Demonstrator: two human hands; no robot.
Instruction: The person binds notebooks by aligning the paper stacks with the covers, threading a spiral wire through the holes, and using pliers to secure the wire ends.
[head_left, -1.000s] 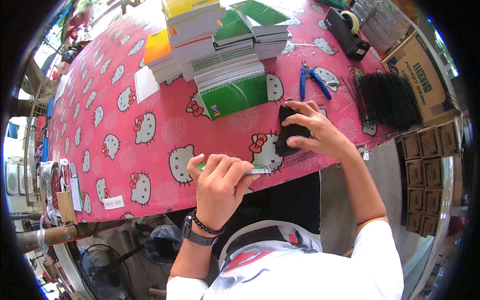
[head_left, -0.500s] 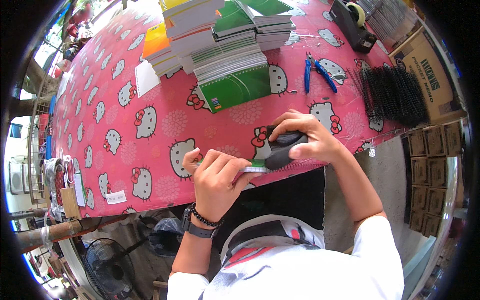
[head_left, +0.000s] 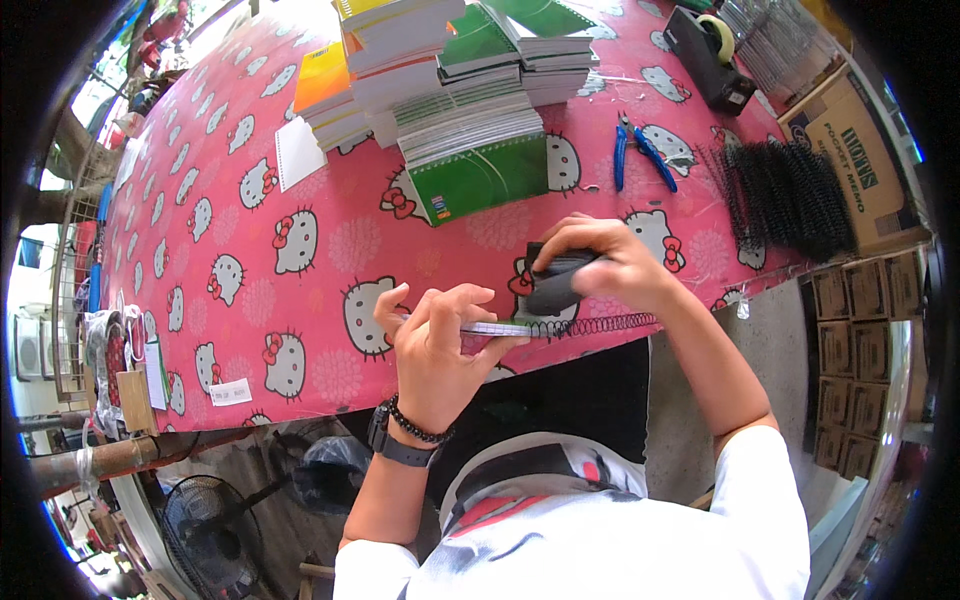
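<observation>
My left hand (head_left: 440,350) pinches a small notebook (head_left: 495,328) edge-on near the front of the table, thumb below and fingers above. From the notebook's right end a black spiral wire coil (head_left: 615,323) sticks out to the right, seemingly threaded partly into the edge. My right hand (head_left: 625,265) is closed round a black rounded object (head_left: 552,294), shaped a bit like a computer mouse, just above where coil and notebook meet. Motion blurs its thumb. Whether the black object touches the coil I cannot tell.
Stacked green notebooks (head_left: 480,180) and yellow-orange ones (head_left: 322,80) stand on the pink patterned cloth (head_left: 340,240). Blue-handled cutters (head_left: 643,160) lie right of them. Farther right are a heap of black coils (head_left: 790,195), a tape dispenser (head_left: 708,60) and a cardboard box (head_left: 855,150).
The black object in my right hand has shifted slightly up and left, uncovering more of the coil. My left fingers have lifted and spread a little above the notebook.
</observation>
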